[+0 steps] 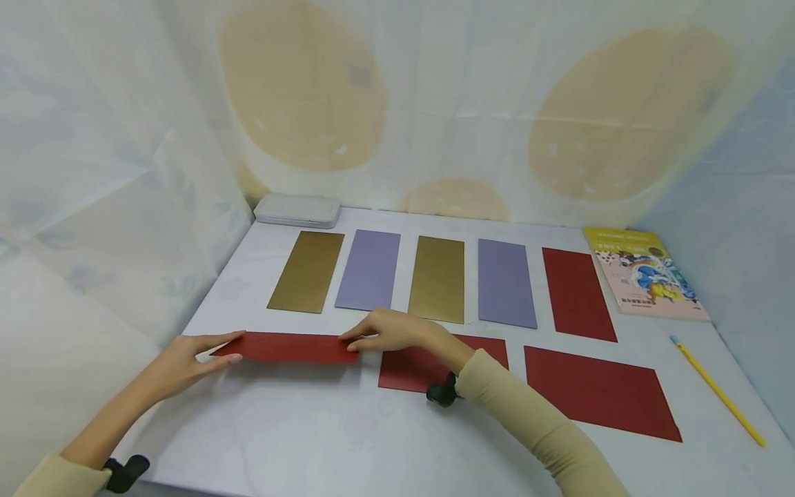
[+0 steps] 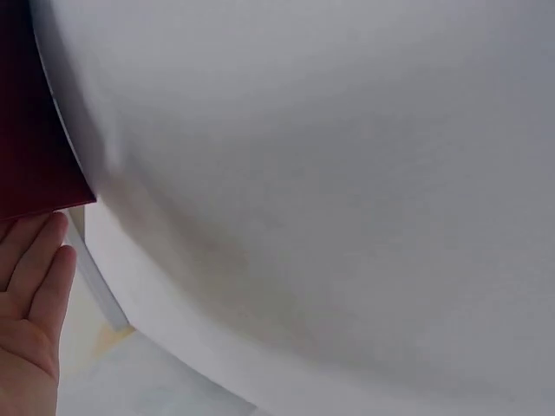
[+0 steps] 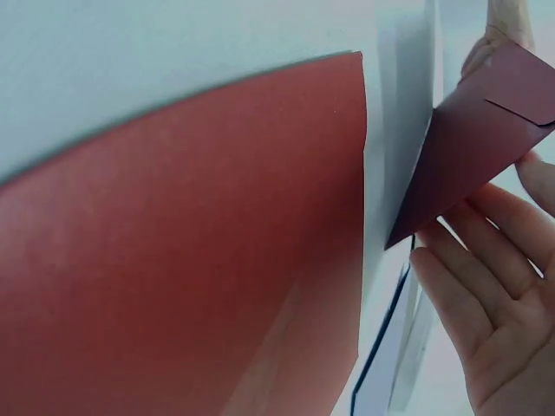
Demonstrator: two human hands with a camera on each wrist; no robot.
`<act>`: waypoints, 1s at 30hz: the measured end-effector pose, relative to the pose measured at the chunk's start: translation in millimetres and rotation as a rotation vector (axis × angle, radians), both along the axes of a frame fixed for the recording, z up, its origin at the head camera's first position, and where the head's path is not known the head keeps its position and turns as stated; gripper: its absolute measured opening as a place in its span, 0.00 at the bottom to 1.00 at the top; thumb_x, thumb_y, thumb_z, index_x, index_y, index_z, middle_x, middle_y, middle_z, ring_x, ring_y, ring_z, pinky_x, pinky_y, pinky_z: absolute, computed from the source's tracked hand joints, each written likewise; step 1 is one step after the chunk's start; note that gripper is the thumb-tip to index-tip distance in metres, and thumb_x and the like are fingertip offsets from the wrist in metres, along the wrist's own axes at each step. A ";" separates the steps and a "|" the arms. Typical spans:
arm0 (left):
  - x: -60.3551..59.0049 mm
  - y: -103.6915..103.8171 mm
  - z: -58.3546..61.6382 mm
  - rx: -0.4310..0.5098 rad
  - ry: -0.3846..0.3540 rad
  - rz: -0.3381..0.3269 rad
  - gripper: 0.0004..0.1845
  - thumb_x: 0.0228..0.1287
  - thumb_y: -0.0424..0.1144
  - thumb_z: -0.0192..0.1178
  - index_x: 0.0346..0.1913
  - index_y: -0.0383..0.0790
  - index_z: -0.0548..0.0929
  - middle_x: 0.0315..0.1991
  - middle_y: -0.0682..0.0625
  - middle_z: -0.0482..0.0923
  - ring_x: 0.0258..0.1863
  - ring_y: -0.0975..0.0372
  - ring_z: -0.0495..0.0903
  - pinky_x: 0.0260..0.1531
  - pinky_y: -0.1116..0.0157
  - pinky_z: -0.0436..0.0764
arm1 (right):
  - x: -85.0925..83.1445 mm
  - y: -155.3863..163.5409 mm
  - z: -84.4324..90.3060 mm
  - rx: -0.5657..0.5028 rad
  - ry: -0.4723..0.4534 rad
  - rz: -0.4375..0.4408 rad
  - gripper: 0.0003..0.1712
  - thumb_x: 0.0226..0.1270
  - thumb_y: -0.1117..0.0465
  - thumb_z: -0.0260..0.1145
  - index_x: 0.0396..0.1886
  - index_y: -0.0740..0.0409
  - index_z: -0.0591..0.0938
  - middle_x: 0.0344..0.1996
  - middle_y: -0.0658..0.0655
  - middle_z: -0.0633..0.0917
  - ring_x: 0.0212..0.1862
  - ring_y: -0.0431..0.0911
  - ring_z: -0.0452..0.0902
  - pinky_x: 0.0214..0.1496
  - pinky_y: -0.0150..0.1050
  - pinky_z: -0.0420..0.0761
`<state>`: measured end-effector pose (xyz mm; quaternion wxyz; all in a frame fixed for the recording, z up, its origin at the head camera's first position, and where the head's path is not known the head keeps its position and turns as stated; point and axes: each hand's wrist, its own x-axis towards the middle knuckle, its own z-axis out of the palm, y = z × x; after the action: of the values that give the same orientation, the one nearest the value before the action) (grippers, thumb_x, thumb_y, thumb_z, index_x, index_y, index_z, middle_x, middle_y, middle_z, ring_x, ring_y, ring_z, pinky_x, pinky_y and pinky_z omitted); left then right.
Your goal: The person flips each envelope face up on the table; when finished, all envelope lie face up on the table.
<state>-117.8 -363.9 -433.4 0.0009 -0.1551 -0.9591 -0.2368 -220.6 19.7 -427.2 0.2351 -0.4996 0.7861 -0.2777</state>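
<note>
Packet [image 1: 286, 347], red, sits between both hands over the front-left part of the worktop [image 1: 298, 428]. Tilted, nearly edge-on in the head view, shadow below it. Right wrist view shows a slit line near one end; can't tell if the far edge touches down.

Grip, left hand [image 1: 188, 362]: pinches the left end, thumb and fingers parted only by the packet. Grip, right hand [image 1: 388, 331]: same at the right end, thumb nearest the camera.

Right forearm crosses a second red rectangle [image 1: 400, 369], flat, just right of the packet. Third red rectangle [image 1: 602, 390] lies flat further right, long side running left to right.

Back row, left to right, all flat and apart: first gold rectangle [image 1: 306, 273], first lilac rectangle [image 1: 368, 269], second gold rectangle [image 1: 437, 279], second lilac rectangle [image 1: 506, 283], upright red rectangle [image 1: 579, 293].

Worktop is white. Pale case [image 1: 298, 210] at back left corner, illustrated booklet [image 1: 646, 276] at back right, yellow pencil [image 1: 717, 391] slanting near the right edge.

Room: pale cloth [image 1: 453, 83] hangs behind and on both sides, big tan round shapes on the back part. Sleeves [image 1: 528, 414] beige, black device [image 1: 442, 390] at each wrist.
</note>
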 end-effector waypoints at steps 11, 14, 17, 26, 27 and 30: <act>-3.1 4.8 20.0 0.046 -0.093 -0.057 0.20 0.68 0.49 0.59 0.57 0.42 0.83 0.50 0.51 0.83 0.52 0.52 0.80 0.45 0.63 0.79 | 4.7 9.4 1.3 -0.011 -0.083 0.031 0.18 0.75 0.52 0.56 0.58 0.49 0.82 0.47 0.41 0.85 0.47 0.28 0.77 0.49 0.27 0.74; -4.2 6.2 25.8 0.043 -0.124 -0.040 0.20 0.70 0.51 0.57 0.56 0.43 0.84 0.48 0.54 0.84 0.51 0.55 0.81 0.45 0.64 0.79 | 6.5 11.5 3.6 0.001 -0.097 0.022 0.19 0.75 0.51 0.56 0.57 0.51 0.83 0.48 0.45 0.85 0.48 0.29 0.77 0.51 0.28 0.74; -5.6 7.6 30.8 0.032 -0.153 -0.024 0.20 0.71 0.52 0.55 0.55 0.43 0.85 0.45 0.55 0.85 0.50 0.54 0.81 0.45 0.60 0.79 | 8.5 14.6 7.1 -0.001 -0.100 -0.002 0.20 0.75 0.48 0.55 0.56 0.50 0.83 0.46 0.44 0.86 0.45 0.32 0.78 0.49 0.29 0.75; -14.6 9.6 39.1 0.007 -0.234 -0.003 0.24 0.72 0.53 0.53 0.52 0.36 0.85 0.41 0.51 0.86 0.49 0.50 0.81 0.45 0.50 0.78 | 20.1 21.8 32.3 -0.268 0.002 -0.057 0.20 0.75 0.51 0.56 0.62 0.48 0.79 0.58 0.44 0.80 0.59 0.32 0.72 0.57 0.32 0.72; -15.5 10.1 39.6 0.007 -0.234 -0.015 0.24 0.72 0.53 0.52 0.52 0.35 0.85 0.41 0.51 0.86 0.48 0.50 0.82 0.45 0.49 0.78 | 21.9 21.7 34.8 -0.287 0.029 -0.050 0.20 0.74 0.52 0.58 0.62 0.49 0.79 0.58 0.44 0.80 0.60 0.32 0.72 0.58 0.32 0.72; -18.1 12.2 40.8 0.010 -0.233 -0.014 0.24 0.73 0.52 0.51 0.50 0.34 0.85 0.39 0.51 0.86 0.46 0.51 0.83 0.45 0.49 0.78 | 26.0 20.0 37.5 -0.317 0.095 -0.012 0.21 0.71 0.55 0.61 0.62 0.54 0.79 0.58 0.48 0.80 0.61 0.34 0.71 0.59 0.31 0.71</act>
<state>-135.9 -351.7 -392.6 -0.1116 -0.1332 -0.9504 -0.2581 -194.6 39.7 -389.7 0.1142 -0.5384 0.7456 -0.3757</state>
